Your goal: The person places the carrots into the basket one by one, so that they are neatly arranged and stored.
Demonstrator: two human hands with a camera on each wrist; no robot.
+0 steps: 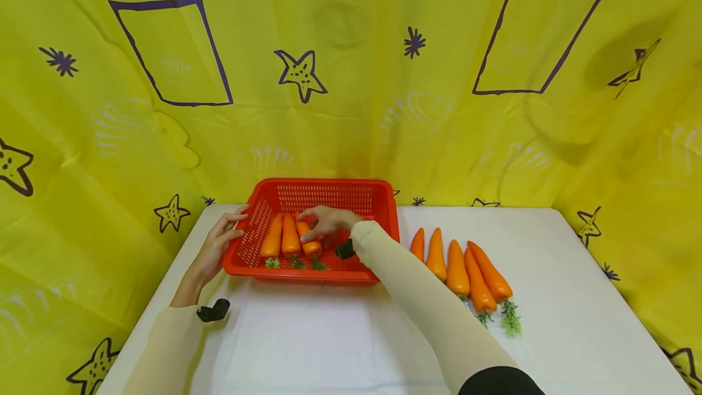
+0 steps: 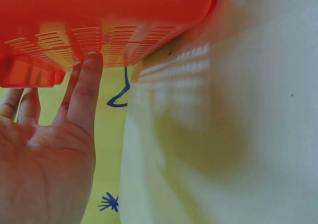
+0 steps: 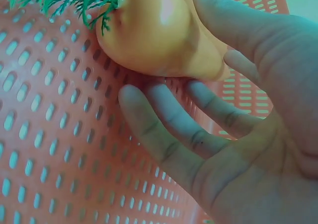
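Note:
A red plastic basket point(image 1: 307, 273) with slotted walls stands at the back of the table, three carrots side by side inside it. My left hand point(image 1: 216, 242) is at the basket's left side, its extended fingers point(image 2: 87, 92) touching the outer wall. Inside the basket, my right hand point(image 1: 327, 223) is at the rightmost carrot point(image 1: 312, 247). In the right wrist view, its loosely spread fingers point(image 3: 171, 114) lie along the underside of that carrot point(image 3: 154, 35), with the thumb on the other side. The left carrot point(image 1: 271, 239) and middle carrot point(image 1: 290, 236) lie next to it.
Several more carrots point(image 1: 457, 270) with green tops lie in a row on the white table point(image 1: 307, 340), right of the basket. A yellow patterned curtain point(image 1: 351, 127) hangs behind and along both sides.

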